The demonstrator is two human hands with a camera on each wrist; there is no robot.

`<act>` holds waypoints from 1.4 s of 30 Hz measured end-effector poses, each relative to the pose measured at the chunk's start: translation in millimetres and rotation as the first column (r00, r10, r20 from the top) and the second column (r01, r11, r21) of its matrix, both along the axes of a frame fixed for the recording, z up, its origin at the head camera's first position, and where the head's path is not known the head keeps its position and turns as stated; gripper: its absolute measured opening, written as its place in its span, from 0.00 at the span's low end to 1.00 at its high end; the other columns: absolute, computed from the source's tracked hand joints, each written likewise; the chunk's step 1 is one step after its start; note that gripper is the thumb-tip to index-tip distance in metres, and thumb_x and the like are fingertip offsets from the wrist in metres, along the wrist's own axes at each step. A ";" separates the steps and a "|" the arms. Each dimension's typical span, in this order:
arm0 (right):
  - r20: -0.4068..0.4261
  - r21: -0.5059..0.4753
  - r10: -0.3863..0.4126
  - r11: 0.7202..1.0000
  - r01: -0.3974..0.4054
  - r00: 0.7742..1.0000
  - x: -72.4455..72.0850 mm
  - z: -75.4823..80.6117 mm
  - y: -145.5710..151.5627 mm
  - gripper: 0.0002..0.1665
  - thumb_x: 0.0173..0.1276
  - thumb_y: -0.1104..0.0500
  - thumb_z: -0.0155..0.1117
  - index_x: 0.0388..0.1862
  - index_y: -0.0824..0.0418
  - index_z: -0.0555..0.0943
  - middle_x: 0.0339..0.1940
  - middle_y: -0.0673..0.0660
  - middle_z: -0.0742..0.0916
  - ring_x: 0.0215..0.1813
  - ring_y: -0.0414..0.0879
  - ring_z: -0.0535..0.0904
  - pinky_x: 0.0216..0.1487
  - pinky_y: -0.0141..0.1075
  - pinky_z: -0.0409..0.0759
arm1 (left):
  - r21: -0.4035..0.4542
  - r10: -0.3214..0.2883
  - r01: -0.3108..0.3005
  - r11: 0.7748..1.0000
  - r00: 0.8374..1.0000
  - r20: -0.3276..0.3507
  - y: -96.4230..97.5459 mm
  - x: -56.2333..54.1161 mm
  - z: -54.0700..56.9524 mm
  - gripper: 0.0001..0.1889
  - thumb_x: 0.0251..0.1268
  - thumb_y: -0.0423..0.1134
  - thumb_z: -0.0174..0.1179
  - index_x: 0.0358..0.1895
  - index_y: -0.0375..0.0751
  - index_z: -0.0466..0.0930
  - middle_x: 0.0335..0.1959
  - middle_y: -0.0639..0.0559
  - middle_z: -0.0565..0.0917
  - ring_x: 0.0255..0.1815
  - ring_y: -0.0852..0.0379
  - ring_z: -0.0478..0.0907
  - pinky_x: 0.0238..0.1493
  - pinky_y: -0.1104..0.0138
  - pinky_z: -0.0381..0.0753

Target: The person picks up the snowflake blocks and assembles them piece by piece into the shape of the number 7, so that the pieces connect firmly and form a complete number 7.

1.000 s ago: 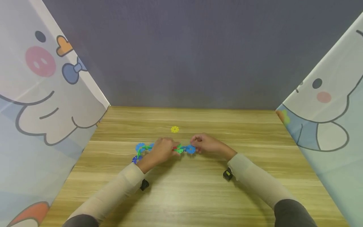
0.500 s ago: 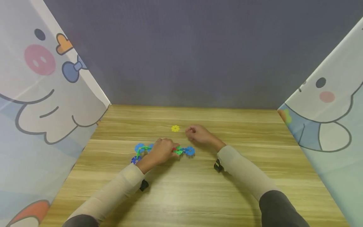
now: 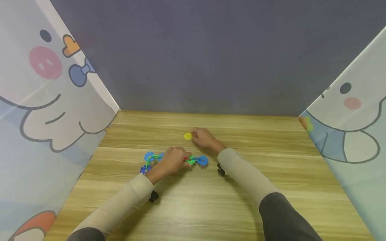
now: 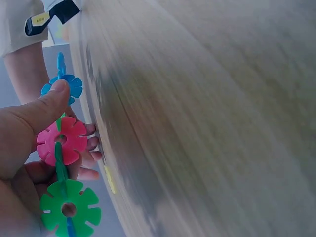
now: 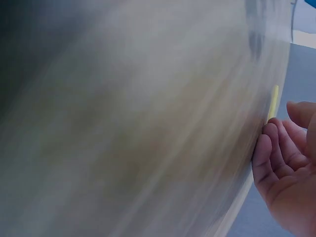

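Observation:
My left hand [image 3: 172, 160] holds a chain of slotted plastic flower discs, its thumb on a blue disc [image 4: 74, 87] in the left wrist view. Below that thumb show a pink disc [image 4: 74, 138] and a green disc [image 4: 81, 202], linked through their slots. The hand covers the middle of the chain in the head view. A blue disc [image 3: 203, 160] ends it on the right, and a dark blue disc [image 3: 144, 169] sits at the left. At a loose yellow disc [image 3: 187, 136], my right hand [image 3: 204, 138] has its fingertips at the edge, with thumb and fingers apart.
The wood-grain table [image 3: 271, 157] meets a dark grey wall [image 3: 208, 60] at the back. Cartoon-printed panels stand at the left [image 3: 72, 110] and right [image 3: 340, 134]. A black wrist device [image 3: 221, 169] sits under the right sleeve.
My right hand has left the chain's right end and moved back and left to the yellow disc. The left hand keeps its place on the chain.

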State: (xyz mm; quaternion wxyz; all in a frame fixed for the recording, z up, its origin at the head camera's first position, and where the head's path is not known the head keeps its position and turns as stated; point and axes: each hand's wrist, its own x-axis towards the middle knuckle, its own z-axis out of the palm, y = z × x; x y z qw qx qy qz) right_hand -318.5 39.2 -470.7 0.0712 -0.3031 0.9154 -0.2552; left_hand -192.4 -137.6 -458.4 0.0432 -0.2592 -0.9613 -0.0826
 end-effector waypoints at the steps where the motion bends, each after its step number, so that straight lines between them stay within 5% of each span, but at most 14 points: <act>1: -0.010 0.005 0.003 1.000 -0.003 1.000 -1.3 0.2 -1.8 0.17 0.69 0.63 0.58 0.55 0.64 0.81 0.32 0.52 0.83 0.31 0.41 0.72 0.43 0.36 0.79 | 0.004 0.000 0.000 1.000 1.000 0.005 0.2 -0.2 0.5 0.28 0.48 0.58 0.76 0.55 0.53 0.88 0.26 0.56 0.84 0.28 0.59 0.78 0.44 0.53 0.86; 4: -0.028 0.030 0.002 1.000 -0.001 1.000 -4.9 0.1 -6.0 0.18 0.69 0.62 0.59 0.56 0.65 0.80 0.27 0.51 0.79 0.28 0.41 0.70 0.36 0.35 0.74 | 0.007 -0.002 0.002 1.000 1.000 0.013 0.7 -1.3 1.5 0.28 0.49 0.57 0.76 0.55 0.52 0.88 0.27 0.56 0.85 0.29 0.58 0.79 0.46 0.51 0.86; 12: -0.021 0.134 -0.007 0.991 0.010 1.000 -10.0 -2.6 -14.2 0.20 0.70 0.57 0.62 0.60 0.59 0.80 0.38 0.53 0.86 0.40 0.47 0.79 0.51 0.44 0.82 | 0.024 0.011 -0.012 1.000 0.999 0.035 -0.1 -2.8 1.1 0.28 0.48 0.57 0.77 0.55 0.52 0.89 0.28 0.55 0.88 0.33 0.55 0.84 0.51 0.46 0.86; 18: -0.043 0.133 -0.005 0.991 0.010 0.999 -12.0 -5.6 -15.2 0.17 0.68 0.57 0.62 0.55 0.59 0.81 0.37 0.52 0.86 0.40 0.47 0.80 0.47 0.42 0.82 | 0.026 0.008 -0.009 1.000 0.999 0.035 -1.5 -3.0 1.0 0.27 0.49 0.56 0.77 0.54 0.52 0.89 0.28 0.56 0.88 0.33 0.55 0.83 0.52 0.46 0.86; 26: 0.000 0.175 -0.045 0.984 0.044 0.999 -9.4 -2.2 -15.5 0.20 0.69 0.53 0.69 0.54 0.62 0.78 0.44 0.58 0.86 0.47 0.52 0.81 0.54 0.45 0.83 | 0.013 -0.003 0.003 1.000 1.000 0.025 -1.9 -3.6 2.5 0.24 0.49 0.56 0.76 0.51 0.53 0.89 0.28 0.56 0.88 0.35 0.54 0.85 0.54 0.43 0.85; 42: 0.014 0.013 -0.068 0.998 0.068 0.998 -2.2 -3.7 -0.6 0.14 0.73 0.59 0.65 0.53 0.61 0.75 0.35 0.54 0.83 0.35 0.44 0.76 0.42 0.39 0.80 | 0.024 0.024 -0.025 0.999 0.999 0.049 -3.0 -0.9 1.6 0.28 0.50 0.56 0.77 0.55 0.49 0.88 0.36 0.52 0.90 0.40 0.52 0.86 0.52 0.46 0.85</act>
